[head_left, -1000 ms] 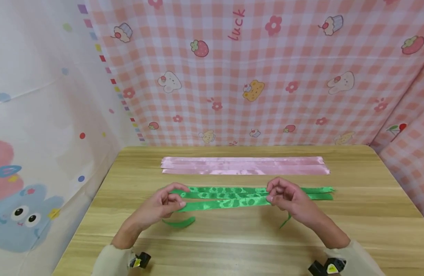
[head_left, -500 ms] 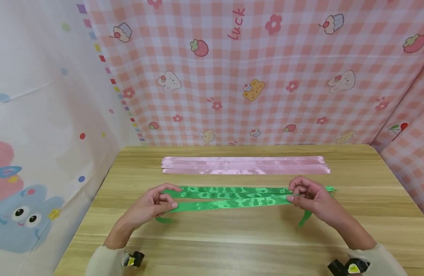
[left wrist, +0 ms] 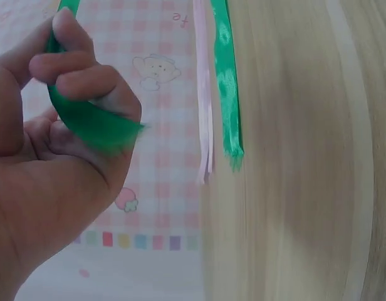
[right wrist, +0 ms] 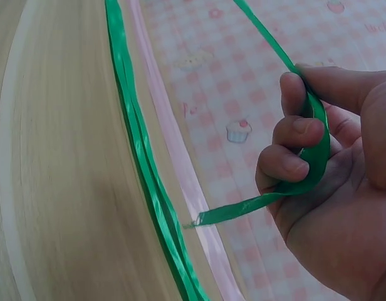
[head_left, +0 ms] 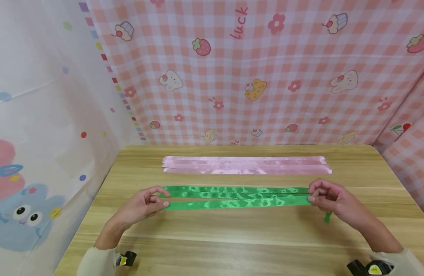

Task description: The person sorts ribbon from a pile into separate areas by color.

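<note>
A green satin ribbon (head_left: 232, 204) is stretched taut between both hands, raised over the table. My left hand (head_left: 143, 207) pinches it near its left end between thumb and index finger; the loose tail (left wrist: 99, 125) curls across the palm in the left wrist view. My right hand (head_left: 330, 199) pinches the other side, and a short tail (right wrist: 237, 208) hangs past the curled fingers in the right wrist view. Just behind the held ribbon, more green ribbons (head_left: 212, 190) lie side by side on the table, their ends partly hidden by the hands.
Several pink satin ribbons (head_left: 246, 165) lie flat in a row farther back on the wooden table (head_left: 225, 245). A pink checkered cloth (head_left: 225, 69) hangs behind the table's back edge, and a white printed cloth (head_left: 43, 115) hangs on the left.
The right hand has slid well to the right along the ribbon and the left hand slightly left, so the stretch between them is longer and both loose tails are shorter.
</note>
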